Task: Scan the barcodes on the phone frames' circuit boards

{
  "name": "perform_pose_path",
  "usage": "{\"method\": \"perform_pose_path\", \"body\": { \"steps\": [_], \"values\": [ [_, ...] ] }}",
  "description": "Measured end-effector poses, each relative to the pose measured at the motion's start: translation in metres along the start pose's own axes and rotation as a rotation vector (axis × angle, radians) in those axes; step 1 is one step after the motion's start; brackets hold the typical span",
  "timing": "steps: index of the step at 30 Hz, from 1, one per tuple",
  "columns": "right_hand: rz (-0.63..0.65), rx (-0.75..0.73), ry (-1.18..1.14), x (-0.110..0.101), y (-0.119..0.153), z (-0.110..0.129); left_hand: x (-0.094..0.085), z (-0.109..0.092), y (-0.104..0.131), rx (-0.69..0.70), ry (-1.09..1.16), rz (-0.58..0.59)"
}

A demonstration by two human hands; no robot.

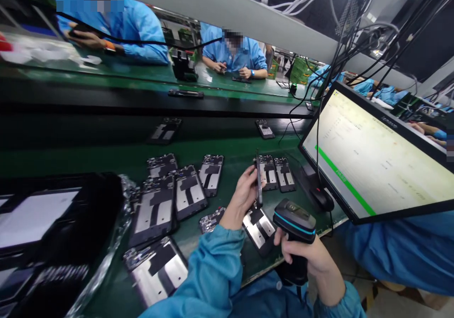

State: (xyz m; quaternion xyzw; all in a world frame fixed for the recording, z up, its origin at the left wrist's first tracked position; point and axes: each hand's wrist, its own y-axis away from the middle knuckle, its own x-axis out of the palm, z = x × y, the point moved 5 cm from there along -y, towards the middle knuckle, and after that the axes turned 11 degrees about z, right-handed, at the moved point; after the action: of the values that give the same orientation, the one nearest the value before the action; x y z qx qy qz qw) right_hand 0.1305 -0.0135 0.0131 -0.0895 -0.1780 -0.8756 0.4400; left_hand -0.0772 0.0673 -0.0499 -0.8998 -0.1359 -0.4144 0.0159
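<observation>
My left hand [247,189] is closed around the edges of a phone frame [259,180], held upright and seen nearly edge-on. In my right hand [297,251] is a black barcode scanner [295,216] with a blue lit stripe, gripped by its handle. The scanner's head is to the right of the held frame and apart from it. Under my hands lies another phone frame [260,228] with a silver inside. Several more open frames lie about, among them one [190,193] left of my left hand and one [284,174] just behind the scanner.
A monitor [376,157] with a green PASS bar stands at the right, a black mouse [322,198] by its base. At left is a black tray [102,200] edged with clear plastic. Cables hang near the monitor. Co-workers in blue sit across the dark conveyor belt [216,124], which carries phone frames.
</observation>
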Motion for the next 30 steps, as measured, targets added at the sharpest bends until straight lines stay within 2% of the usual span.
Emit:
{"method": "perform_pose_path", "body": {
  "steps": [1,3,5,6,8,10,14,18,22,25,30],
  "values": [
    [-0.046,-0.012,0.097,-0.003,0.004,0.002,-0.002,0.002,0.0,-0.008,-0.057,-0.046],
    [-0.241,-0.038,0.304,-0.01,0.011,0.007,-0.004,0.004,0.002,-0.001,-0.18,-0.101],
    [-0.402,-0.067,0.479,-0.012,0.011,0.014,-0.002,0.006,0.005,0.023,-0.246,-0.084],
    [-0.405,-0.078,0.542,-0.008,0.007,0.018,0.0,0.007,0.007,0.044,-0.263,-0.067],
    [-0.303,-0.081,0.618,0.003,-0.007,0.023,0.005,0.006,0.009,0.088,-0.301,-0.057],
    [-0.233,-0.072,0.645,0.01,-0.02,0.027,0.007,0.003,0.012,0.116,-0.363,-0.101],
    [-0.273,-0.077,0.667,0.01,-0.028,0.03,0.013,-0.009,0.02,0.167,-0.542,-0.183],
    [-0.301,-0.076,0.681,0.007,-0.03,0.026,0.021,-0.019,0.026,0.245,-0.676,-0.171],
    [-0.329,-0.045,0.716,0.004,-0.03,0.02,0.02,-0.018,0.028,0.229,-0.735,-0.188],
    [-0.362,-0.042,0.742,0.002,-0.026,0.018,0.019,-0.018,0.029,0.267,-0.811,-0.202],
    [-0.302,-0.084,0.725,0.011,-0.02,0.024,0.014,-0.017,0.029,0.295,-0.828,-0.243]
  ]
}}
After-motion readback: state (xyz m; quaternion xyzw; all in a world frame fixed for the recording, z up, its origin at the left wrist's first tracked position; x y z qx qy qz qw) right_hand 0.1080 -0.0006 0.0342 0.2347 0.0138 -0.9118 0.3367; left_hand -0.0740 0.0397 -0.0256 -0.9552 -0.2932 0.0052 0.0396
